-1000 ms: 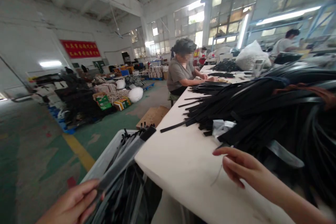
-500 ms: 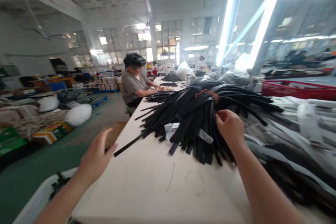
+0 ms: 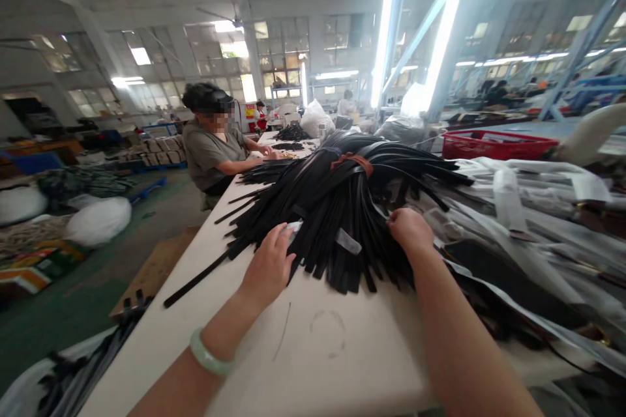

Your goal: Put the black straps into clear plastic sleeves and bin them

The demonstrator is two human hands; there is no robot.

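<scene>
A big bundle of black straps [image 3: 337,208] lies fanned out on the white table, tied with a reddish-brown band [image 3: 353,161]. My left hand [image 3: 271,264] is over the near left strap ends, fingers slightly bent and apart. Its fingertips are at a white paper scrap [image 3: 294,227] among the straps; I cannot tell whether they touch it. At the bundle's right side, my right hand [image 3: 411,231] is closed, thumb and forefinger pinching a black strap's edge. A pale translucent piece [image 3: 348,241] rests on the straps between both hands.
Across the table's left edge, a co-worker [image 3: 212,143] handles small pieces. White-wrapped strips [image 3: 518,208] pile up at right, with a red crate [image 3: 496,144] behind. Below left, a white bin [image 3: 22,381] holds black straps beside a cardboard piece [image 3: 156,264]. The table [image 3: 313,365] bears a thin line mark.
My left hand has come from beyond the table's left edge onto the straps, by the white scrap. My right hand stays at the bundle's right side. The view has turned right.
</scene>
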